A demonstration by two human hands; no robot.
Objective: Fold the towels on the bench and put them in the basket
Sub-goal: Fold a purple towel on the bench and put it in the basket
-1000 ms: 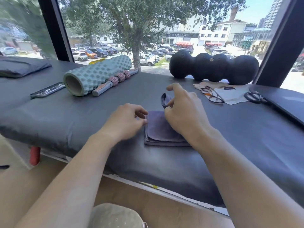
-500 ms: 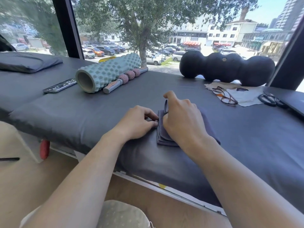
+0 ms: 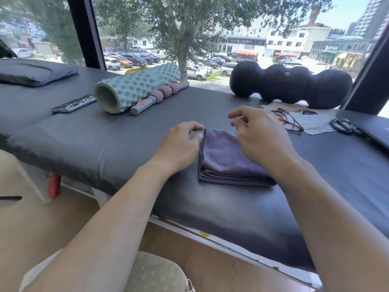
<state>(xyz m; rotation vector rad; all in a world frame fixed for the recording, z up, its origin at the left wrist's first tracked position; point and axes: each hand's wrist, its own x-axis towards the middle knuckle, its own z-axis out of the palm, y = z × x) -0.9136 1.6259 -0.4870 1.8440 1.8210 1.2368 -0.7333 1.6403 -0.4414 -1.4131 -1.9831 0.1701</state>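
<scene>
The folded purple towel (image 3: 227, 159) lay on the bench (image 3: 105, 144) between the left hand (image 3: 181, 146) and the right hand (image 3: 261, 138), both loosely curled and holding nothing.

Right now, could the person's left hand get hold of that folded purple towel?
Probably yes. The left hand sits beside the folded purple towel at its left edge, with nothing between them; the right hand hovers above it, gripping nothing.

Your right hand (image 3: 261, 142) lifted off towel (image 3: 225, 159), fingers now spread loose above its far edge. Your left hand (image 3: 179, 144) released pinch, resting beside towel's left edge. Loop tucked away; towel lies flat, folded.
</scene>
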